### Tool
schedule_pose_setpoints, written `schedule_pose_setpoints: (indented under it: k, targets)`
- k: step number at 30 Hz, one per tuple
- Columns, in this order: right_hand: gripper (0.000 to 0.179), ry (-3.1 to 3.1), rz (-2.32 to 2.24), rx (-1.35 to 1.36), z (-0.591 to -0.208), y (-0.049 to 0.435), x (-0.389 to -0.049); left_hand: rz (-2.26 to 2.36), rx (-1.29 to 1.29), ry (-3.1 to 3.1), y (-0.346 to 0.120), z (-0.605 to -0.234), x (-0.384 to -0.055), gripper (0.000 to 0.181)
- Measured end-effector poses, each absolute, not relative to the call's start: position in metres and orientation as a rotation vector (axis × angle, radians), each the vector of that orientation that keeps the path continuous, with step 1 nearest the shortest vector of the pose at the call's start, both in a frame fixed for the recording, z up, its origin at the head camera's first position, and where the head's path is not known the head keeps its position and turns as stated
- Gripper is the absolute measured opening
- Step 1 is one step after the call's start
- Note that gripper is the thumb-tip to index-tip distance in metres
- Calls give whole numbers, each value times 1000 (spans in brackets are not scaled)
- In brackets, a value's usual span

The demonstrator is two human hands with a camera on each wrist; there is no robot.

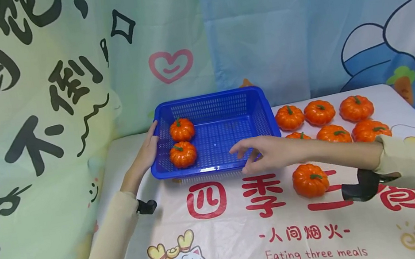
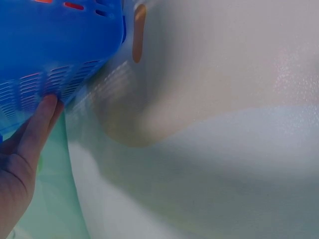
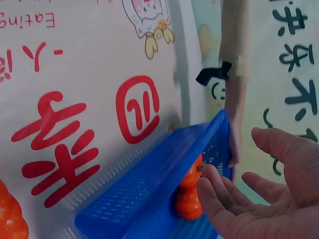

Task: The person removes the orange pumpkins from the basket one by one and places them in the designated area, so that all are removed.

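A blue plastic basket (image 1: 221,164) with slotted walls stands at the back of the table, two small orange pumpkins (image 1: 183,154) inside along its left side. My left hand (image 1: 148,151) rests against the basket's left wall; the left wrist view shows its fingers (image 2: 39,124) touching the slotted side. Over the basket's front right rim is my right hand (image 1: 263,152), its fingers loosely bent and spread. In the right wrist view nothing lies between the right thumb and fingers (image 3: 219,196). Nearest to that hand on the table is a single pumpkin (image 1: 310,180).
Several more pumpkins (image 1: 333,134) stand in rows right of the basket, one partly hidden behind the right forearm. A printed cloth (image 1: 231,237) with red characters covers the table. Fabric curtains (image 1: 258,41) hang behind and at the left.
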State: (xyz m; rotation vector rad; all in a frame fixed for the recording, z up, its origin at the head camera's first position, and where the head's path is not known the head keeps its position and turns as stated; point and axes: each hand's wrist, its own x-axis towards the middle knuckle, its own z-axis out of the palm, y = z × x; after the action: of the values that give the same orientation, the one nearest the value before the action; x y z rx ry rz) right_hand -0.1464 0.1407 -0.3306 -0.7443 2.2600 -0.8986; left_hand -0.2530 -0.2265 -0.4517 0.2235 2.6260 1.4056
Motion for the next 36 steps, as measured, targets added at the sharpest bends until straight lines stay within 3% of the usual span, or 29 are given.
schedule_pose_setpoints:
  k: [9, 19, 36]
  targets:
    - [56, 2333, -820, -793, -338, 110, -185, 1399, 200, 2623, -229, -449, -251, 59]
    - [57, 2423, -898, -726, -342, 63, -256, 1421, 214, 2590, -226, -453, -250, 59]
    - [55, 2519, -775, -636, -413, 9, -345, 1388, 217, 2623, -225, -449, -252, 60]
